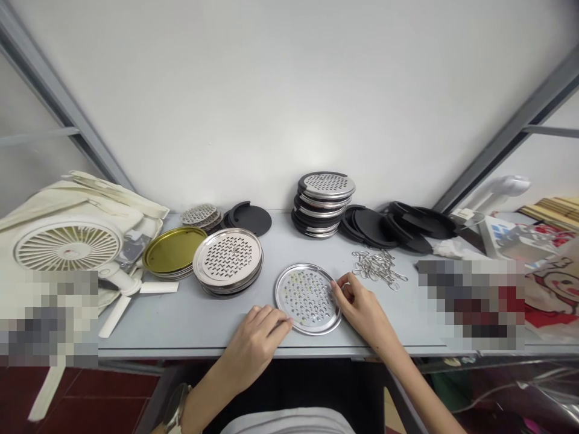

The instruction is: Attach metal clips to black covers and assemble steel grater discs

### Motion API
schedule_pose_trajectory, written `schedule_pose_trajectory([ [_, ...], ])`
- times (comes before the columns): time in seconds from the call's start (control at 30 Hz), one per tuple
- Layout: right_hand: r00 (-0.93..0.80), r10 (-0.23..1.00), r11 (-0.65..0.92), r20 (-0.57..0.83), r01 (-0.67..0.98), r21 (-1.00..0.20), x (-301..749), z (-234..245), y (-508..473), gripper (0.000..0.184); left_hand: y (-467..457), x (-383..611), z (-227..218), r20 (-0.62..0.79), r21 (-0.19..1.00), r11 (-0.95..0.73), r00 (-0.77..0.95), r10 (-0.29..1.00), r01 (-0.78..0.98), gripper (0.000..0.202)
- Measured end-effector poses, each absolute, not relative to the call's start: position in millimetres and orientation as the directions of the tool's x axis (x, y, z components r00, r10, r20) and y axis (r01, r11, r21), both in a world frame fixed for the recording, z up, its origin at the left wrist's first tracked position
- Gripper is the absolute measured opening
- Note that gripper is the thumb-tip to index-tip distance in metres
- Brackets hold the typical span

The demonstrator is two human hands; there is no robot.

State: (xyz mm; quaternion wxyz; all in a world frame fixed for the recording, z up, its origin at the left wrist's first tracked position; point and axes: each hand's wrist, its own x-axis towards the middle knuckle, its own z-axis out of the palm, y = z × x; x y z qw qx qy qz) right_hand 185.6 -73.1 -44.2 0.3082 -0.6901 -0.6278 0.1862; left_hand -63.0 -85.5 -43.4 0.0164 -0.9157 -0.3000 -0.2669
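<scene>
A round perforated steel disc (306, 296) lies flat on the grey table (190, 319) near its front edge. My left hand (256, 343) rests at the disc's lower left rim, fingers curled and touching the edge. My right hand (359, 304) is at the disc's right rim, its fingertips pinched together on something small that I cannot make out. Just beyond the right hand lies a heap of small wire clips (377, 268).
A stack of perforated steel discs (227, 260) and gold-coloured plates (174, 250) sit to the left. Further back are small perforated discs (200, 215), a black lid (251, 218), a tall mixed stack (323, 202) and black rings (398, 226). A white fan (67, 247) lies far left.
</scene>
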Motion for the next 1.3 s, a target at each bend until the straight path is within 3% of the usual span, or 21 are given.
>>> schedule_pose_trajectory([
  [0.27, 0.222, 0.949, -0.015, 0.222, 0.738, -0.675, 188.4, -51.0, -73.0, 0.039, -80.9, -63.1, -43.4, 0.553, 0.193, -0.705, 0.518, 0.652, 0.682, 0.019],
  [0.43, 0.255, 0.943, -0.029, 0.212, 0.7, -0.713, 190.4, -46.5, -74.6, 0.047, -80.1, -69.0, -31.2, 0.612, 0.187, -0.704, 0.48, 0.629, 0.685, 0.008],
  [0.53, 0.257, 0.948, -0.04, 0.189, 0.684, -0.728, 189.9, -44.3, -74.7, 0.051, -78.0, -74.8, -26.4, 0.673, 0.171, -0.708, 0.444, 0.591, 0.685, 0.017],
  [0.63, 0.253, 0.95, -0.037, 0.183, 0.673, -0.739, 189.2, -43.1, -74.6, 0.052, -75.8, -80.3, -23.6, 0.697, 0.146, -0.709, 0.437, 0.569, 0.69, 0.011],
  [0.77, 0.244, 0.952, -0.026, 0.184, 0.665, -0.746, 189.1, -42.1, -75.1, 0.052, -74.0, -85.1, -19.0, 0.7, 0.103, -0.699, 0.448, 0.556, 0.707, 0.037],
  [0.93, 0.234, 0.955, -0.021, 0.182, 0.666, -0.745, 189.7, -41.4, -76.6, 0.051, -71.1, -88.7, -13.2, 0.72, 0.093, -0.701, 0.439, 0.538, 0.707, 0.01],
  [1.07, 0.233, 0.955, -0.02, 0.185, 0.67, -0.742, 189.8, -41.2, -76.5, 0.051, -69.1, -97.8, -8.8, 0.764, 0.036, -0.672, 0.413, 0.495, 0.74, 0.036],
  [1.17, 0.228, 0.954, -0.015, 0.192, 0.678, -0.735, 190.0, -41.9, -74.9, 0.051, -67.9, -107.8, 0.4, 0.733, 0.078, -0.665, 0.409, 0.544, 0.743, 0.014],
  [1.3, 0.217, 0.955, -0.001, 0.202, 0.685, -0.728, 190.3, -43.1, -74.0, 0.049, -61.4, -120.9, 17.8, 0.654, 0.124, -0.614, 0.401, 0.642, 0.779, 0.027],
])
